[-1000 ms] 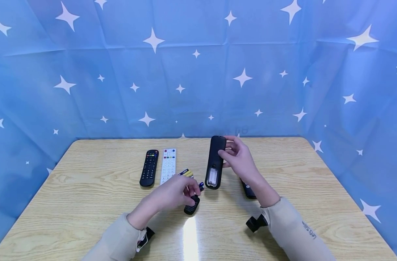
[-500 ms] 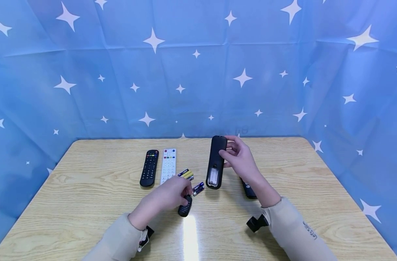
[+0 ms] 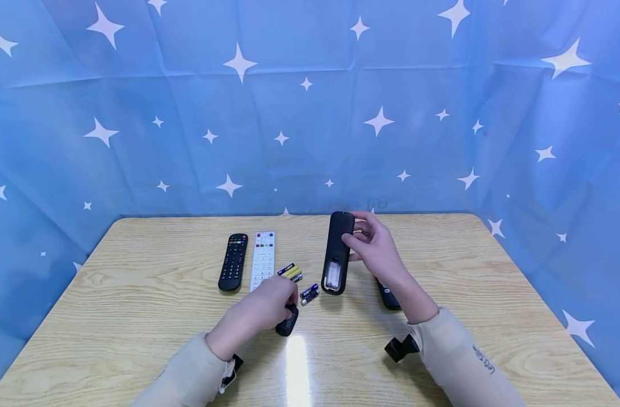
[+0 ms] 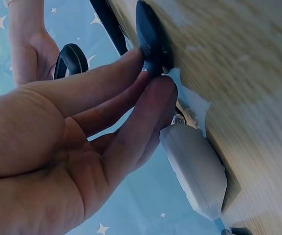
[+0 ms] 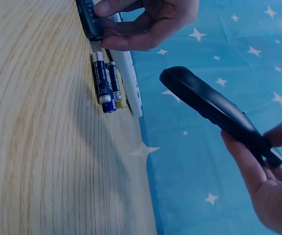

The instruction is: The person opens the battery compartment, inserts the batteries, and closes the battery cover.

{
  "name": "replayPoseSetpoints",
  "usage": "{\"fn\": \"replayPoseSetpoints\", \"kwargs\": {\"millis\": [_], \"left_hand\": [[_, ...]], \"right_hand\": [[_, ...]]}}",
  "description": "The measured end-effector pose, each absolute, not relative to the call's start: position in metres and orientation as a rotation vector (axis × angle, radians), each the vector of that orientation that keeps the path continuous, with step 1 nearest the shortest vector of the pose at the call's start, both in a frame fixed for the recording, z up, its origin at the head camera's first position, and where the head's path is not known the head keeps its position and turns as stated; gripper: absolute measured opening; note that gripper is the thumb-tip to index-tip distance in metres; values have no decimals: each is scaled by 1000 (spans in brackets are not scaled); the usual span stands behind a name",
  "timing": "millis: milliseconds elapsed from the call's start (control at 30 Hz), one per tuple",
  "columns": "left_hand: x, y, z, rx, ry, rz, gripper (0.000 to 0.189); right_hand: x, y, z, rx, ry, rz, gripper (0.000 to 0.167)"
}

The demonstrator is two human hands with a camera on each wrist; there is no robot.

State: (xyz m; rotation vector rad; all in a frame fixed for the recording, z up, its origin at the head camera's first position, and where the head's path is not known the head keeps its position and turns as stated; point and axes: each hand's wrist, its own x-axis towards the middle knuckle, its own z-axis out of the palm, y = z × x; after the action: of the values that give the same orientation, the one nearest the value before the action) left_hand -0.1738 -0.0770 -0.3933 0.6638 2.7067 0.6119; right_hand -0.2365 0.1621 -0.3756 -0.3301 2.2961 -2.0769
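Note:
Low over the table, my left hand (image 3: 270,299) pinches a small black battery cover (image 3: 287,323) with a rounded end and rows of pale marks. In the left wrist view, thumb and fingertips meet at one end of the cover (image 4: 153,36). Upright in the air, a black remote control (image 3: 336,243) is in the grip of my right hand (image 3: 375,249), its back towards me. An open battery compartment (image 3: 332,276) shows near its lower end. Between the hands lie blue-and-black batteries (image 3: 309,294); yellow-and-black batteries (image 3: 291,272) lie just behind my left hand.
A black remote (image 3: 233,262) and a white remote (image 3: 263,255) lie side by side at left, the white one partly behind my left hand. Another black remote (image 3: 388,294) sits under my right forearm. A blue star-patterned cloth (image 3: 310,113) hangs behind the wooden table (image 3: 137,305).
My left hand has moved a little left with the battery cover, bringing the blue-and-black batteries into full view. The cover has tilted slightly. My right hand and its remote control stay nearly still.

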Motion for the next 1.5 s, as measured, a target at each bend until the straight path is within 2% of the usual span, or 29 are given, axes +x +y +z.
{"fn": "replayPoseSetpoints", "kwargs": {"millis": [300, 700, 1333, 1500], "left_hand": [[-177, -76, -396, 679, 2744, 643, 11], [-192, -60, -400, 825, 2819, 604, 21], [-199, -49, -403, 858, 2796, 560, 11], [-199, -45, -406, 822, 2820, 502, 27]], "right_hand": [[-236, 163, -374, -322, 2296, -2072, 51], [-237, 165, -374, -340, 2293, -2087, 50], [-235, 168, -373, -351, 2306, -2077, 50], [-235, 168, -373, -343, 2296, -2083, 50]]}}
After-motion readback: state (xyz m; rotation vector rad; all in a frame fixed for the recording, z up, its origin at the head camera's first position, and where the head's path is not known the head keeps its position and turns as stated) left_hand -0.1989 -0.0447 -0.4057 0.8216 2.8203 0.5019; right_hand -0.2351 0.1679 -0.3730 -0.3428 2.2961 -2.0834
